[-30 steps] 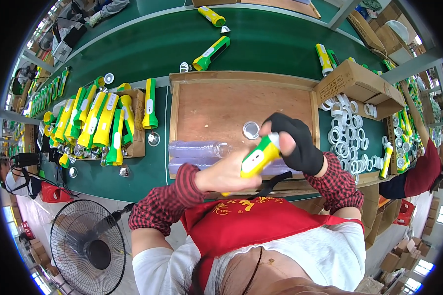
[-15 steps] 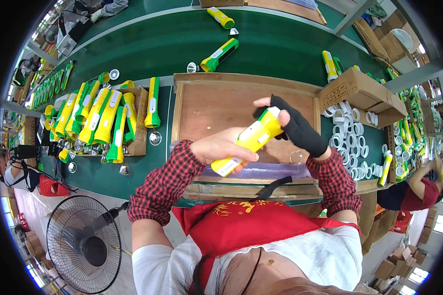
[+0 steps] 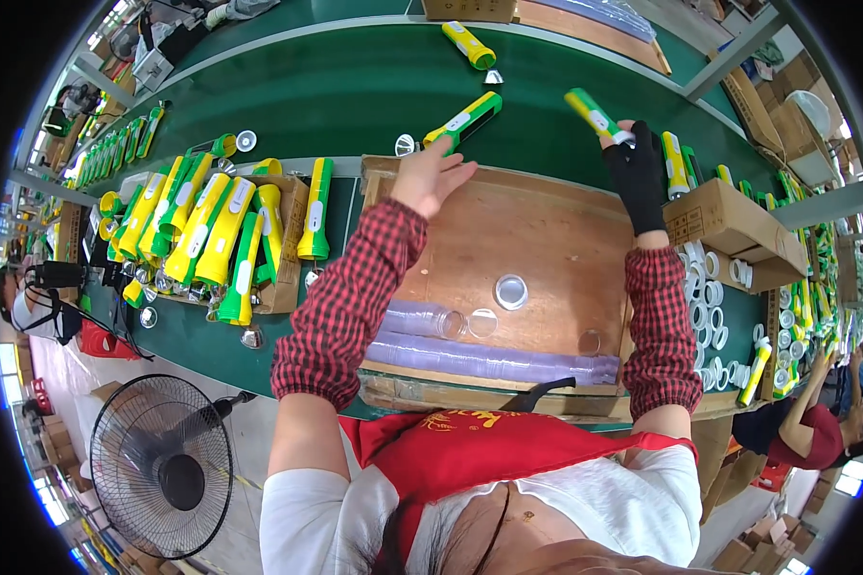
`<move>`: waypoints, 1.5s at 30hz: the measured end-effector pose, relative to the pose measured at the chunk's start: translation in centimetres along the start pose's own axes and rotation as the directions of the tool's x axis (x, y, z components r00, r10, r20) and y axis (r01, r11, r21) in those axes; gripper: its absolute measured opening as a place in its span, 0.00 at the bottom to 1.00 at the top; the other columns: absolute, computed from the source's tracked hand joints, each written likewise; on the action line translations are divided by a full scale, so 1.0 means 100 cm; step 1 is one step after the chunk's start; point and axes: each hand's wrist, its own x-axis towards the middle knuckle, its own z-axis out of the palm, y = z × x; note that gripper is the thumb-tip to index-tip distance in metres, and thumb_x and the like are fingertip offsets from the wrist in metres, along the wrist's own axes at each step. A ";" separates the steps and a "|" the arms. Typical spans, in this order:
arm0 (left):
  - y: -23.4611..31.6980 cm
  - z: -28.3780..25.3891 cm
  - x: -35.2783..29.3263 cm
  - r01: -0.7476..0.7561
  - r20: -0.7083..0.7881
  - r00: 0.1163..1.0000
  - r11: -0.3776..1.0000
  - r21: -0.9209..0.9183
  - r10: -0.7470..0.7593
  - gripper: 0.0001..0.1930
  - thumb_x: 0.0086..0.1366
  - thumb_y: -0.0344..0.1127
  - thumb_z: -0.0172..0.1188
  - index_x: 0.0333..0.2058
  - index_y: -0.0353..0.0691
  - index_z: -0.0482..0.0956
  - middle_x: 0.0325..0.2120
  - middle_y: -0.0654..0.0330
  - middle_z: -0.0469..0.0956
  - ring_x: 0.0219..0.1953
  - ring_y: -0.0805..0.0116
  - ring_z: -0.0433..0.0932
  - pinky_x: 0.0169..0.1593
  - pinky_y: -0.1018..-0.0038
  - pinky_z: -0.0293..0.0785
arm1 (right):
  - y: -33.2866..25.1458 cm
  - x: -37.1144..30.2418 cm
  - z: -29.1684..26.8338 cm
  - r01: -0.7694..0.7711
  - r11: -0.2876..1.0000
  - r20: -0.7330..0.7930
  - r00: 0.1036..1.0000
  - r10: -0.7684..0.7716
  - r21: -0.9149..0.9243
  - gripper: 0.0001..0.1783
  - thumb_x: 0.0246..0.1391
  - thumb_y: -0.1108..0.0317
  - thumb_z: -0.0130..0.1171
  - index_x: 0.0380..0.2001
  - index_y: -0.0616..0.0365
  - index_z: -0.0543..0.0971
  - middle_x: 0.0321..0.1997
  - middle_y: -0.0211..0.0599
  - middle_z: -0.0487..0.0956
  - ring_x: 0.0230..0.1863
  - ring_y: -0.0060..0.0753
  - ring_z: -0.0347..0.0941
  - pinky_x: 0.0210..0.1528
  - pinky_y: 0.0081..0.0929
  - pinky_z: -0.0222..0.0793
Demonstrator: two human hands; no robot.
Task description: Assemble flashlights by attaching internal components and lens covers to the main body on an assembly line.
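My right hand, in a black fingerless glove, grips a green and yellow flashlight by its lower end, out over the green surface at the back right. My left hand is bare, its fingers apart. Its fingertips are at the near end of another yellow and green flashlight; whether they touch it I cannot tell. A silver reflector cup lies beside that flashlight. Below my hands is a wooden tray, holding a round clear lens and rows of stacked clear lenses.
To the left, a cardboard box is heaped with flashlights, reflectors dangling. White rings cover the right side beside another cardboard box. A flashlight lies farther back. A fan stands low left, and another person at the right.
The flashlight held in both hands has gone to the back right in my right hand alone. My left hand has let go of it and moved up toward another flashlight.
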 end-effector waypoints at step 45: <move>-0.108 -0.026 -0.224 0.205 0.336 0.901 0.953 0.225 -0.273 0.17 0.68 0.44 0.53 0.47 0.40 0.65 0.30 0.51 0.76 0.26 0.63 0.79 0.31 0.69 0.79 | -0.076 -0.199 0.023 0.014 0.995 0.346 0.938 0.021 -0.097 0.14 0.50 0.62 0.62 0.39 0.56 0.75 0.35 0.42 0.76 0.37 0.48 0.72 0.39 0.41 0.69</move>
